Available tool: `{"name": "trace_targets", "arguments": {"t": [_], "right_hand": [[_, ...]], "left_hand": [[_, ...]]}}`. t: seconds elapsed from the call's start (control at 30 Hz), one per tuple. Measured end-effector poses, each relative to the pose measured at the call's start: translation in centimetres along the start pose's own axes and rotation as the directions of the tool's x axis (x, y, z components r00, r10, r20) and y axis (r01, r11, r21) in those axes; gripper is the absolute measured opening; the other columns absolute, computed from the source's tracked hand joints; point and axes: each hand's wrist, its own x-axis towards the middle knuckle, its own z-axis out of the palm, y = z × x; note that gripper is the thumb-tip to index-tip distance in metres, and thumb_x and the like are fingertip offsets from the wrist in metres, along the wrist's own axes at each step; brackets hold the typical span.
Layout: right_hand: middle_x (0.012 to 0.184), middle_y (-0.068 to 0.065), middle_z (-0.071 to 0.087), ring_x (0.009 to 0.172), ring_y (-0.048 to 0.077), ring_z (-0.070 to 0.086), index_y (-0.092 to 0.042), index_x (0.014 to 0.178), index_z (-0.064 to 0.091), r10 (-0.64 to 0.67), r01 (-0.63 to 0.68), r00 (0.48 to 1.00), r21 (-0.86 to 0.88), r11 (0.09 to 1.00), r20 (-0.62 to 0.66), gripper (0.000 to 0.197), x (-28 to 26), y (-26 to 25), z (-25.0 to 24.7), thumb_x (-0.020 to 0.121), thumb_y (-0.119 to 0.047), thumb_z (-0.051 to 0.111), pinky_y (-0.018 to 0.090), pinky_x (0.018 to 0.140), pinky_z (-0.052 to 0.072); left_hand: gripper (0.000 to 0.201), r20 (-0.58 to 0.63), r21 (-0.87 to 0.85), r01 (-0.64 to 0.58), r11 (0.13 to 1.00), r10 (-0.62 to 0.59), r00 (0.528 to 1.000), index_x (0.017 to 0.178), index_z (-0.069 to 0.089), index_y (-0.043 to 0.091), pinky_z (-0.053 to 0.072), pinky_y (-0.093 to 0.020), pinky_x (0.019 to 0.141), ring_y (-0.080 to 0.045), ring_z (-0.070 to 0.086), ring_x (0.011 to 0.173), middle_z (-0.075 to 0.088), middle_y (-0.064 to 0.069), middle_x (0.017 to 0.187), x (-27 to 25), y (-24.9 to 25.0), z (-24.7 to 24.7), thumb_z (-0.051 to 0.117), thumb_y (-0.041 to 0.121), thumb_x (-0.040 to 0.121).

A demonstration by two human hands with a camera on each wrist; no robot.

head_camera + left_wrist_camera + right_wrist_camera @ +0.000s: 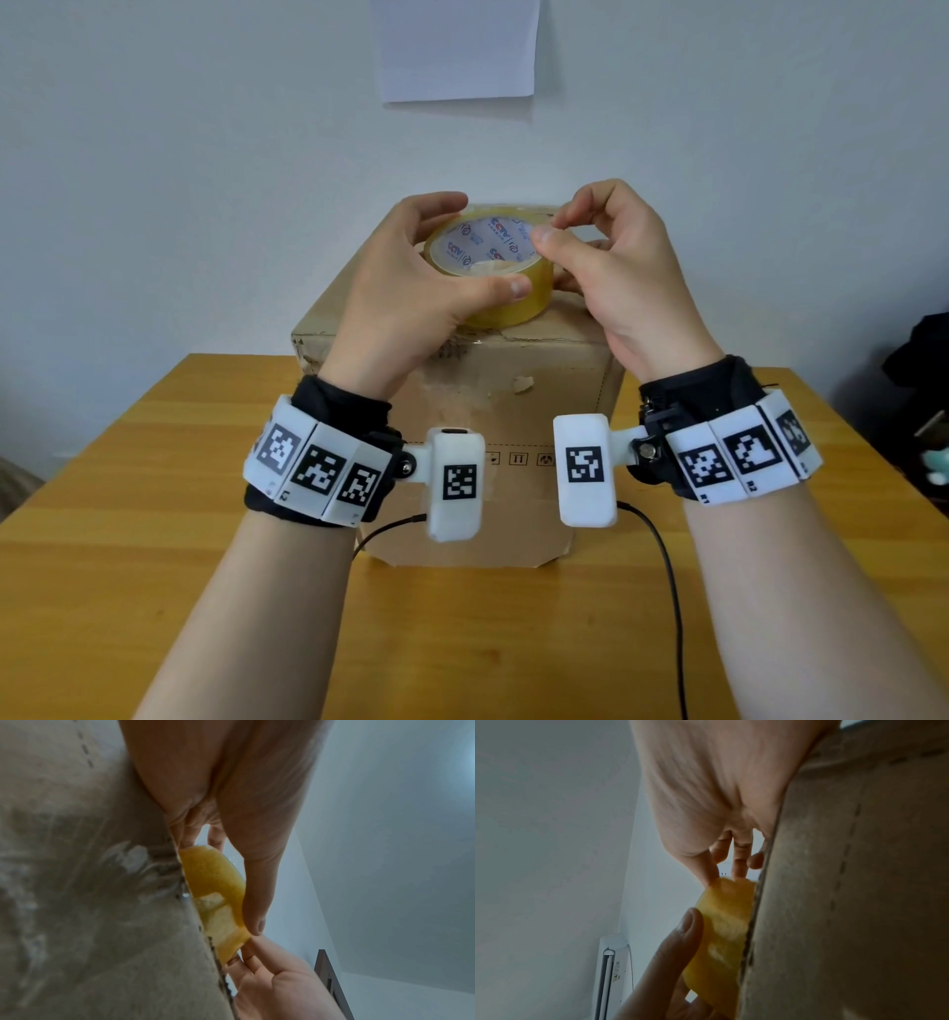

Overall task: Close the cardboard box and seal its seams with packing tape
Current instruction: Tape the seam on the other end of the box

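A closed brown cardboard box (513, 411) stands on the wooden table (154, 514). A yellowish roll of packing tape (508, 303) lies flat on the box top. My left hand (480, 246) grips the roll, thumb on its near side and fingers curled over the far rim. My right hand (554, 228) pinches thumb and forefinger at the roll's upper right rim; whether a loose tape end is between them is not visible. In the left wrist view the left thumb (254, 912) presses the roll (216, 882) beside the box wall (90, 902). The right wrist view shows the roll (726, 923) against the box (847, 902).
A white paper sheet (457, 46) hangs on the wall behind the box. A black cable (667, 591) runs over the table near the box front. Dark items (919, 370) sit past the table's right edge. A wall-mounted white unit (613, 973) shows in the right wrist view.
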Motion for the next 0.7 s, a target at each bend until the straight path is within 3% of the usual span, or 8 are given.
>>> {"name": "trace_targets", "arguments": {"t": [0.13,0.23,0.33,0.4,0.5,0.53,0.6,0.7], "right_hand": [[0.093,0.0,0.058,0.08,0.026,0.065,-0.026,0.079,0.053,0.016,-0.016,1.0,0.014,1.0,0.016,0.023,0.2,0.2,-0.2,0.081,-0.019,0.075,0.051,0.076,0.056],[0.076,0.002,0.05,0.078,0.028,0.059,-0.028,0.074,0.053,0.005,-0.006,1.0,0.046,0.999,0.021,0.025,0.1,0.3,-0.2,0.08,-0.019,0.076,0.055,0.073,0.055],[0.068,-0.002,0.05,0.068,0.015,0.058,-0.017,0.082,0.051,0.039,-0.036,0.999,0.174,0.984,-0.019,0.024,0.0,0.0,-0.4,0.089,-0.016,0.074,0.038,0.066,0.057],[0.072,0.002,0.053,0.063,0.014,0.053,-0.013,0.084,0.054,0.099,-0.092,0.995,0.213,0.973,-0.024,0.023,-0.1,-0.4,-0.5,0.091,-0.025,0.073,0.038,0.068,0.058],[0.079,0.005,0.069,0.072,0.019,0.058,-0.011,0.089,0.069,0.152,-0.155,0.984,0.024,0.988,0.094,0.039,0.0,-1.4,-0.2,0.091,-0.05,0.067,0.038,0.071,0.056],[0.085,0.004,0.073,0.079,0.02,0.061,-0.012,0.093,0.073,0.152,-0.15,0.977,-0.029,0.988,0.147,0.045,-0.1,-1.9,0.0,0.09,-0.057,0.063,0.036,0.071,0.053],[0.099,0.003,0.075,0.093,0.021,0.066,-0.014,0.104,0.075,0.107,-0.107,0.974,-0.009,0.994,0.202,0.046,-0.5,-2.6,0.5,0.09,-0.055,0.06,0.035,0.075,0.05],[0.104,0.006,0.076,0.098,0.02,0.071,-0.01,0.114,0.07,0.002,-0.018,0.984,0.087,0.996,0.179,0.024,-1.2,-3.0,0.9,0.097,-0.025,0.063,0.039,0.087,0.057]], "left_hand": [[0.083,-0.007,-0.013,0.012,1.0,-0.012,1.0,0.128,0.058,0.032,0.057,-0.03,0.093,-0.001,0.062,0.113,0.063,0.014,0.124,0.0,0.0,0.0,0.095,0.04,0.054],[0.081,-0.005,-0.043,0.025,0.999,-0.025,1.0,0.126,0.059,0.033,0.057,-0.032,0.092,-0.002,0.064,0.111,0.064,0.013,0.124,-0.1,0.1,0.0,0.094,0.04,0.053],[0.079,-0.008,-0.135,0.022,0.991,-0.023,1.0,0.128,0.057,0.03,0.06,-0.033,0.087,-0.007,0.067,0.107,0.065,0.007,0.123,-0.1,0.3,0.2,0.092,0.037,0.057],[0.077,-0.028,-0.213,0.01,0.977,-0.016,0.999,0.131,0.051,0.028,0.06,-0.033,0.084,-0.009,0.069,0.104,0.065,0.001,0.122,-0.2,0.4,0.2,0.089,0.034,0.064],[0.074,-0.03,-0.321,-0.004,0.947,-0.006,1.0,0.133,0.041,0.027,0.055,-0.021,0.067,-0.006,0.069,0.079,0.063,-0.009,0.124,-0.5,0.8,-0.1,0.081,0.039,0.072],[0.073,-0.007,-0.329,-0.007,0.944,0.005,1.0,0.133,0.04,0.026,0.053,-0.019,0.066,-0.008,0.069,0.078,0.062,-0.01,0.125,-0.6,1.0,-0.1,0.078,0.042,0.074],[0.067,0.062,-0.325,-0.004,0.946,0.025,0.998,0.13,0.042,0.027,0.057,-0.029,0.076,-0.018,0.071,0.097,0.061,-0.01,0.127,-0.7,1.2,-0.2,0.077,0.042,0.075],[0.054,0.081,-0.305,-0.009,0.952,0.035,0.996,0.128,0.049,0.029,0.049,-0.042,0.105,-0.017,0.059,0.125,0.058,-0.003,0.132,-0.6,1.1,-0.2,0.077,0.029,0.082]]}}
